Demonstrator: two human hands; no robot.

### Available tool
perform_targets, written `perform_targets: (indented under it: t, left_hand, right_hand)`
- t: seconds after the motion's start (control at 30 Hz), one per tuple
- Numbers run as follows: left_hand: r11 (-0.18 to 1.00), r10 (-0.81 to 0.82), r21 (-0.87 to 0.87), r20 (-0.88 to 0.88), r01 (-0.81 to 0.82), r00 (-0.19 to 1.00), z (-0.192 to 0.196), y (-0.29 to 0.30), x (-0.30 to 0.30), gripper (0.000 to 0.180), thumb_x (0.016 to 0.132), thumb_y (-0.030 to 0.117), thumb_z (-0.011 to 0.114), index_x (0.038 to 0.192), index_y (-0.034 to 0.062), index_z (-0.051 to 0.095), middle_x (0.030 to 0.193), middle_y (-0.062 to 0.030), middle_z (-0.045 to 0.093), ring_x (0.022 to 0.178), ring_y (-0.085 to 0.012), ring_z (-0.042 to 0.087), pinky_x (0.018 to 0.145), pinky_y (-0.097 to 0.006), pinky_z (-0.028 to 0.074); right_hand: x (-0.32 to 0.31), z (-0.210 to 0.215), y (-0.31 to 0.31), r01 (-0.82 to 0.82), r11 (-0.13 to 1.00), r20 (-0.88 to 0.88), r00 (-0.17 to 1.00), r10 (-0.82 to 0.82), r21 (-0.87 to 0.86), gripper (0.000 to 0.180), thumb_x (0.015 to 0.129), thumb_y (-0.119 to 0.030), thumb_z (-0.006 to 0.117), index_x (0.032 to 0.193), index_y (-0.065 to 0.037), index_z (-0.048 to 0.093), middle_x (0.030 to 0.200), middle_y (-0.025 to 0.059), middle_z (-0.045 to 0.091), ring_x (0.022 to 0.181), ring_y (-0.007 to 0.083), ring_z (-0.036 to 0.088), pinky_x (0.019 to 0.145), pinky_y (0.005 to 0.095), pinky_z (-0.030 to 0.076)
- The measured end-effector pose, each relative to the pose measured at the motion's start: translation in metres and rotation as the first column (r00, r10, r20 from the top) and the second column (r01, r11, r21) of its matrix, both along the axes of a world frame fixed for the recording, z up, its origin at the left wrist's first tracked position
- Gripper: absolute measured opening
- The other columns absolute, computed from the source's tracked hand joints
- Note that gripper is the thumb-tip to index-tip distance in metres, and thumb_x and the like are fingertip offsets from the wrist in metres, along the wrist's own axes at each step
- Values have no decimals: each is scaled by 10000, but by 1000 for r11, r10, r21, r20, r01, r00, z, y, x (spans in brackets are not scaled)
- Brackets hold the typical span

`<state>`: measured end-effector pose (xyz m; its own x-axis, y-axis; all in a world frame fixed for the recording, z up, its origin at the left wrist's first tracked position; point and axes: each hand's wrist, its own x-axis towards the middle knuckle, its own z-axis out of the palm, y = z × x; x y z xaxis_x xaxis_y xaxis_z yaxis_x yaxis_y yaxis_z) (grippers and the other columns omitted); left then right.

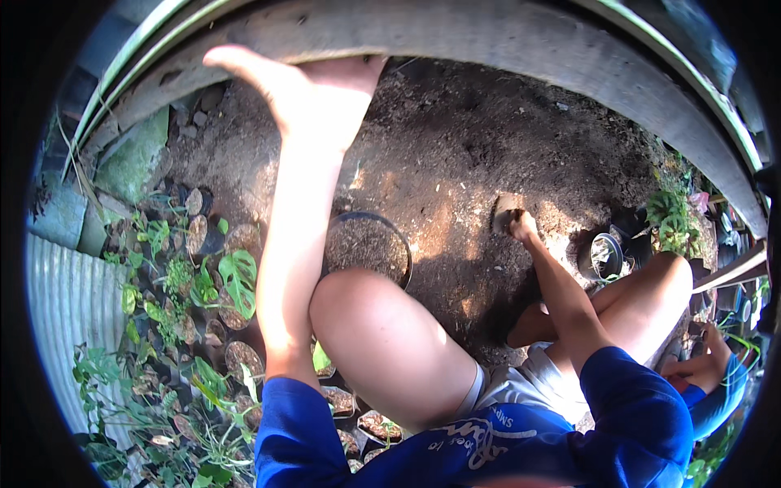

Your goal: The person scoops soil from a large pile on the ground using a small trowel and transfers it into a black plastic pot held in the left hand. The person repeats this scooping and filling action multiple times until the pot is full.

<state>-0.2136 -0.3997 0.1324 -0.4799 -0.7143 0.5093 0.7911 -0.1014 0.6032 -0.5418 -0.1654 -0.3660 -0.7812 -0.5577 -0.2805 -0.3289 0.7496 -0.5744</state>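
Note:
My left arm stretches up to a weathered wooden plank (488,37). There my left hand (313,98) is closed on the plank's edge, its thumb lying along the wood and its other fingers mostly hidden. Low over the ground, my right hand (523,225) grips a small brownish scoop-like piece (506,208) that touches the loose soil (455,154); its exact kind is unclear. Between my left forearm and knee stands a round black pot (411,252) filled with brown crumbly soil mix.
Several small potted plants (236,281) crowd the left side, beside a corrugated sheet (81,301). Black pots (602,254) and a leafy plant (674,220) stand at right. Another person's blue sleeve (720,398) shows at lower right. My bent legs frame the work area.

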Motion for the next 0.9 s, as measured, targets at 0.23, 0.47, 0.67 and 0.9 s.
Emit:
perform_targets:
  t: [0.23,0.47,0.67,0.9]
  left_hand:
    - [1000,11,-5,29,-11,1000,4,5,-4,1323,592,1024,511,1641,281,199,1696,-113,187,1553,-368,158,1237,-665,122]
    - [981,-8,192,-139,35,990,7,10,-10,1076,819,916,458,1605,198,303,1624,-66,347,1470,-311,333,1222,-544,268]
    - [994,61,89,-76,-54,995,9,10,-9,1168,816,956,344,1649,173,109,1703,-130,100,1555,-365,145,1227,-624,195]
    - [991,135,22,-56,-134,989,-9,65,-18,1128,823,910,416,1631,172,141,1691,-143,125,1521,-387,187,1232,-602,176]
  right_hand:
    - [4,-82,17,153,959,-30,986,-165,-238,182,958,-262,617,996,-88,660,891,91,716,817,258,687,724,390,525]
    - [-6,-141,12,688,428,809,513,287,-587,239,1063,-265,470,1007,-110,643,818,34,634,608,189,582,515,360,493]
    - [-16,-90,32,-38,880,385,890,246,-474,280,992,-278,549,1137,-45,607,1006,117,692,863,290,673,728,427,565]
    - [51,0,71,-231,965,-338,924,177,-125,435,969,-355,597,1170,31,581,1055,310,695,1005,506,677,877,536,562]
